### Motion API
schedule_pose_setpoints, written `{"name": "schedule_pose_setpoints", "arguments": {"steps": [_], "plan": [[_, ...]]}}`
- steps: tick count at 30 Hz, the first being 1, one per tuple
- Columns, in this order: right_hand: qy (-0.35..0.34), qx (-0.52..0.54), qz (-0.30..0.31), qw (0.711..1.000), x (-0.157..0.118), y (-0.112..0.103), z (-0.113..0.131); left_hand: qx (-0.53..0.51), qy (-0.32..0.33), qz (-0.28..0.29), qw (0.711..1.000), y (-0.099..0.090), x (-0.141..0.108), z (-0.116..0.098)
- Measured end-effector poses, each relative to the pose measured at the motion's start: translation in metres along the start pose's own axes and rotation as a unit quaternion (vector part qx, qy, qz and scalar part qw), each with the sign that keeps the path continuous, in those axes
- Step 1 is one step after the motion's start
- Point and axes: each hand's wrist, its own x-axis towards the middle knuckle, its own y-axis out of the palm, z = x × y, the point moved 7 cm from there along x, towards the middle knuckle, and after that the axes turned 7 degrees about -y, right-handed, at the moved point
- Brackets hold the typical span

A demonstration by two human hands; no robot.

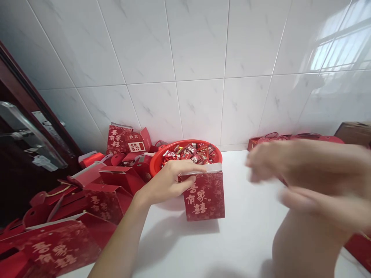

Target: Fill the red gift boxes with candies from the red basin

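My left hand [176,179] grips the top left edge of a red gift box [208,197] with pale Chinese characters on its front. The box is upright, with a whitish flap edge along its top. Just behind it stands a round red basket [153,164] filled with wrapped candies [191,152]. On the right my right hand [304,173] is raised over the white table, blurred by motion. Its thumb is apart from the fingers, and no object shows between them.
Many red boxes [60,247] crowd the left side of the white table [240,239]. More red packages [255,143] and a brown carton [353,133] stand at the right back. A tiled wall [199,104] closes off the rear; a dark door is at left.
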Motion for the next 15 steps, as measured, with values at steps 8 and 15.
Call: {"name": "schedule_pose_setpoints", "arguments": {"steps": [8,15], "plan": [[0.011,-0.076,0.141,0.987,0.042,0.042,-0.061,-0.062,-0.015,-0.132,0.989,-0.02,-0.007,0.006],[0.03,-0.024,0.133,0.99,0.044,0.046,-0.073,-0.116,-0.016,-0.209,0.971,-0.032,-0.009,0.007]]}}
